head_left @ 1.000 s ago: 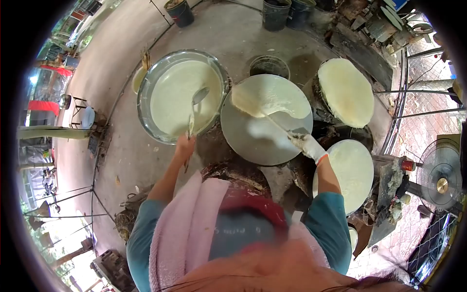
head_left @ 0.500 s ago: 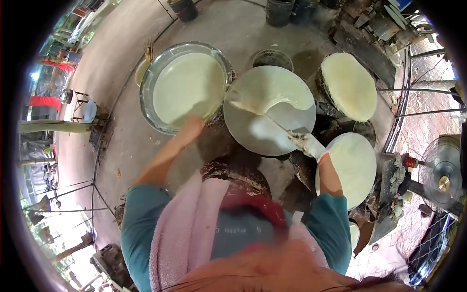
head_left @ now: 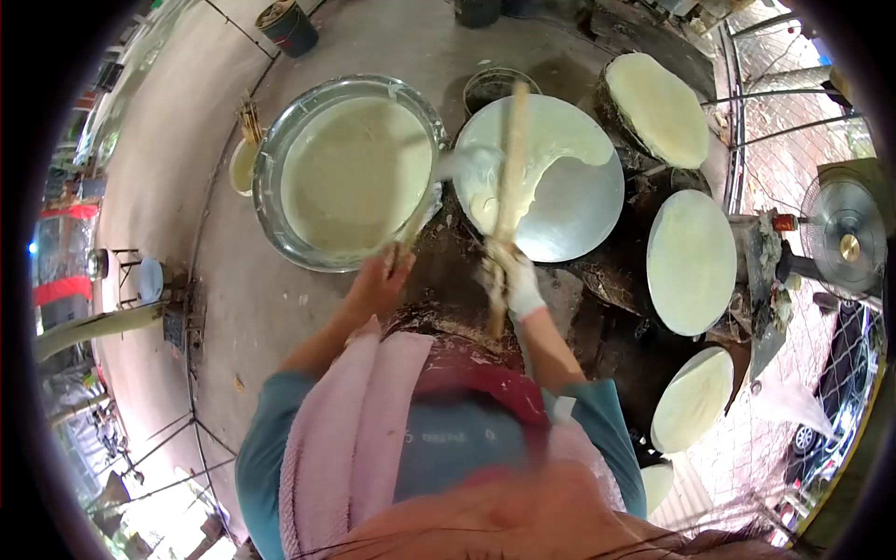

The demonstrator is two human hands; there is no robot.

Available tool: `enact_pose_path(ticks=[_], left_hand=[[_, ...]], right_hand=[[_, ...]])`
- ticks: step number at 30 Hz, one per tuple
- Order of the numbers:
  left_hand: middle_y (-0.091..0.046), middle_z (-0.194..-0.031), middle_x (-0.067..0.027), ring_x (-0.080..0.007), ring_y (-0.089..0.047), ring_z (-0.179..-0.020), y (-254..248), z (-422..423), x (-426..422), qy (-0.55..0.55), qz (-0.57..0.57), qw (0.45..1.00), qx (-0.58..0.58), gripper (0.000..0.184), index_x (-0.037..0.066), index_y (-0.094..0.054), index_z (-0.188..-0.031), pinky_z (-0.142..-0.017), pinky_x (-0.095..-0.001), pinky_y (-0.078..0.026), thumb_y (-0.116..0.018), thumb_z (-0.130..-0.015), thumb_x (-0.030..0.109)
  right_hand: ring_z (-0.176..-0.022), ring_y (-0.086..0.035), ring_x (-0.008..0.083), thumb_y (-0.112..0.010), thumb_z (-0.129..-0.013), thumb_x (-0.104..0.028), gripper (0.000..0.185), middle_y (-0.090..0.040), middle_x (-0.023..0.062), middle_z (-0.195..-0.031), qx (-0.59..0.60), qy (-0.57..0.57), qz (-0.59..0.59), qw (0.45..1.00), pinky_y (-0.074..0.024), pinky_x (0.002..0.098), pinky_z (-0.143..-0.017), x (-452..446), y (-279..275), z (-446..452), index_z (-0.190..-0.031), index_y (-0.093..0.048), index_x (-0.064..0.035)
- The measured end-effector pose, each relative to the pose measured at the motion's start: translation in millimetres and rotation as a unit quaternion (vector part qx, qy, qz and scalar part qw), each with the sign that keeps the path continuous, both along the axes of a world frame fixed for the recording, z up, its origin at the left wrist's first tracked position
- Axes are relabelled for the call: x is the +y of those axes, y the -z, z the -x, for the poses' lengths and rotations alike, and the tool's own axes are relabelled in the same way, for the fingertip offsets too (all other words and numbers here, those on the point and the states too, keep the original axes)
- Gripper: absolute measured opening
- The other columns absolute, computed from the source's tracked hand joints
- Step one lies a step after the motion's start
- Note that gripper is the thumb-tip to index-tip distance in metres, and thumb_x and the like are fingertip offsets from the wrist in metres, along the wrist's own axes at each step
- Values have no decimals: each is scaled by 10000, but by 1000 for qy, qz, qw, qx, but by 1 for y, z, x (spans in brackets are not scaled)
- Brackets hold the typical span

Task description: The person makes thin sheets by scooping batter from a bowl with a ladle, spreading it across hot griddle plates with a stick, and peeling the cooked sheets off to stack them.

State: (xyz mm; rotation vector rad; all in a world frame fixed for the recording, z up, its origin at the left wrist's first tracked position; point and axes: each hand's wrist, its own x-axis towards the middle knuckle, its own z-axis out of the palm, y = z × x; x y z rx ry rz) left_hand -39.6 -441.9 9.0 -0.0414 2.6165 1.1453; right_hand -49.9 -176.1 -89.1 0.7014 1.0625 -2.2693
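Note:
My right hand (head_left: 511, 280), in a whitish glove, is closed around a long flat wooden stick (head_left: 512, 173) stained with batter. The stick stands across the left part of a round metal griddle (head_left: 581, 207), where pale batter (head_left: 569, 131) covers the far and left parts and bare metal shows at the near right. Bare, my left hand (head_left: 381, 282) is closed on the handle of what looks like a ladle (head_left: 418, 219), its far end blurred between basin and griddle. Beside it, a wide metal basin (head_left: 264, 201) holds pale liquid batter (head_left: 355, 177).
Pale-topped round plates stand at right: one far (head_left: 658, 110), one middle (head_left: 693, 263), one nearer (head_left: 693, 401). A fan (head_left: 847, 233) stands by the wire fence at far right. A dark bucket (head_left: 287, 30) is at the back left, and a small tub (head_left: 245, 166) is beside the basin.
My right hand has moved left and nearer my body, swinging the stick from slanted to nearly upright. My left hand has drawn back from the basin rim, holding the handle. The view has shifted.

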Motion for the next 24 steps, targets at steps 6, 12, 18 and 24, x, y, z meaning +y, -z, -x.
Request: enact_pose_path(ticks=[6,12,18,24], left_hand=[[-435,-606,-23,-90,-377,-613,9,-7,-70,-121,-130,980,87,188,-5,-542,-874,-521,-307,-348,-572,-917,176],[-479,-643,6,-88,-432,-590,32,-39,-113,-163,-135,976,57,148,2,-544,-889,-505,-267,-356,-559,-920,146],[-487,-624,11,-63,-432,-543,41,-57,-99,-226,-200,952,48,137,12,-543,-893,-454,-247,-332,-545,-936,142],[-434,-580,37,-43,-390,-441,9,-61,-50,-276,-311,907,-58,160,86,-497,-812,-383,-219,-290,-553,-942,160]], right_hand=[[-655,-569,163,-555,-931,-336,348,-618,65,-776,42,54,-436,897,-447,325,-610,-99,86,21,-1037,-617,-9],[-413,-430,111,-518,-954,-302,239,-474,-12,-562,-55,197,-331,921,-348,281,-372,-41,21,-14,-850,-559,-90],[-717,-629,332,-451,-947,-485,480,-645,184,-773,107,-107,-632,760,-492,427,-648,-25,57,-39,-1035,-584,-32],[-829,-633,423,-448,-943,-473,500,-651,256,-824,25,-58,-647,760,-492,487,-697,73,17,-17,-928,-618,-3]])
